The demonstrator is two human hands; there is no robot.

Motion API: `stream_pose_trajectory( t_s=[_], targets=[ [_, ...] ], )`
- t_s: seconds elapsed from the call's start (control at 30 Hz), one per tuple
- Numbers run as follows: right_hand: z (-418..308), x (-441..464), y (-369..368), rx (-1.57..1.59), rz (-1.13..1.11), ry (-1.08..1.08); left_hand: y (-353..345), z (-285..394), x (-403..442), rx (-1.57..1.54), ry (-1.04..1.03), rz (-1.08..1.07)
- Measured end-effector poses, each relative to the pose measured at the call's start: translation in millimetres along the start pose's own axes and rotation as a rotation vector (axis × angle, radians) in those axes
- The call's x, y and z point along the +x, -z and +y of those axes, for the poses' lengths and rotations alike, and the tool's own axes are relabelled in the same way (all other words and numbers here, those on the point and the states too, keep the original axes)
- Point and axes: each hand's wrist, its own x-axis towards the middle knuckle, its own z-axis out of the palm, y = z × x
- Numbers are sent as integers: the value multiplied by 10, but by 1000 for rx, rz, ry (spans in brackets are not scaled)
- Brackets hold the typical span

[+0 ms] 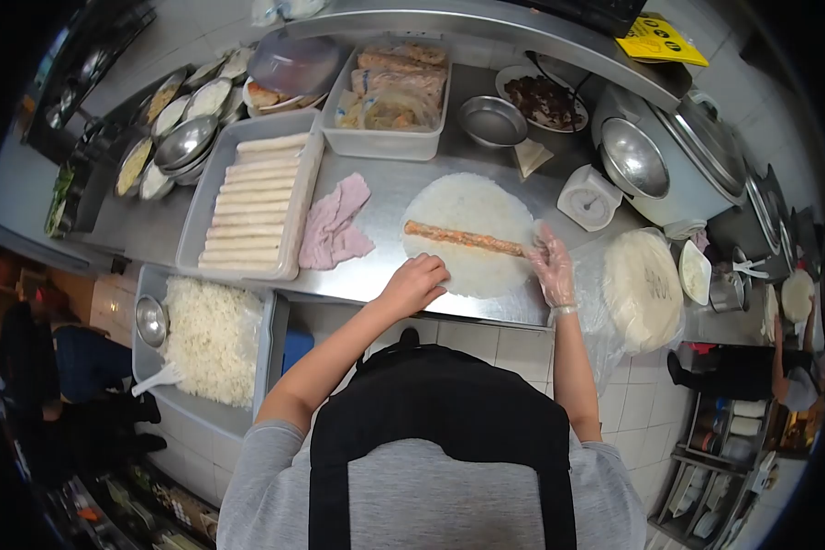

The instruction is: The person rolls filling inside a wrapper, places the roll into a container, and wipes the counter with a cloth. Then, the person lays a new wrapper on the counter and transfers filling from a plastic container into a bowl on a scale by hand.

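A thin, round white wrapper point(467, 194) lies flat on the steel counter in front of me. Across its middle runs a long strip of orange-brown filling point(463, 238). My left hand point(416, 282), bare, is closed with bent fingers at the wrapper's near left edge. At the right end of the filling is my right hand point(551, 264) in a clear plastic glove, its fingers mostly stretched out. To the right of it sits a stack of round wrappers point(643, 291) in clear plastic. A crumpled pink cloth point(337, 225) is left of the wrapper.
A tub of white rolls point(255, 197) and a tub of bagged filling point(385, 92) stand at left and back. Below left is a bin of shredded white food point(213, 339). A small scale point(588, 198) and metal bowl point(492, 121) sit behind. People stand at both sides.
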Motion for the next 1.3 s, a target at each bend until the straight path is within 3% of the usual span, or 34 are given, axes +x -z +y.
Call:
stream_pose_trajectory(
  t_s=[0.1, 0.2, 0.27, 0.37, 0.43, 0.5, 0.63, 0.7, 0.73, 0.8, 0.9, 1.03, 1.1, 1.13, 1.23, 1.3],
  targets=[
    [-226, -126, 162, 254, 173, -217, -1, -104, 127, 117, -117, -85],
    [-452, -338, 156, 71, 44, -141, 60, -166, 247, -9, -139, -88],
    [-635, -361, -25, -222, -17, 278, 180, -210, 442, -122, -132, -60],
    [-796, -185, -182, -431, 16, 260, 277, -277, 697, -293, -21, -11],
    [-515, 15, -226, -381, 70, 280, 325, -388, 875, -419, 89, -103],
    [-327, 249, -239, -123, 35, -42, 350, -491, 1029, -416, 125, -108],
    [-223, 659, -229, -292, 71, 155, 424, -490, 1178, -295, 205, 64],
    [-167, 772, -241, -297, 24, 157, 444, -390, 1114, -76, 64, 327],
    [-133, 794, -258, -294, 11, 162, 413, -363, 1030, -75, 77, 333],
    [-66, 836, -304, -241, 58, 110, 332, -311, 819, -168, 58, 10],
    [13, 854, -311, -272, 160, 92, 154, -286, 651, 10, -47, -45],
    [36, 875, -258, -278, 70, -2, 2, -352, 684, 179, -38, 3],
    [-22, 918, -240, -289, 309, 141, -25, -372, 698, 168, -15, -20],
    [-185, 926, -239, -284, 309, 148, -10, -398, 737, 165, -3, -38],
    [-504, 818, -443, -84, 251, 173, 21, -462, 834, 145, -27, -69],
    [-461, 751, -652, -298, -197, 414, 49, -523, 883, 151, -74, -42]
  ],
)
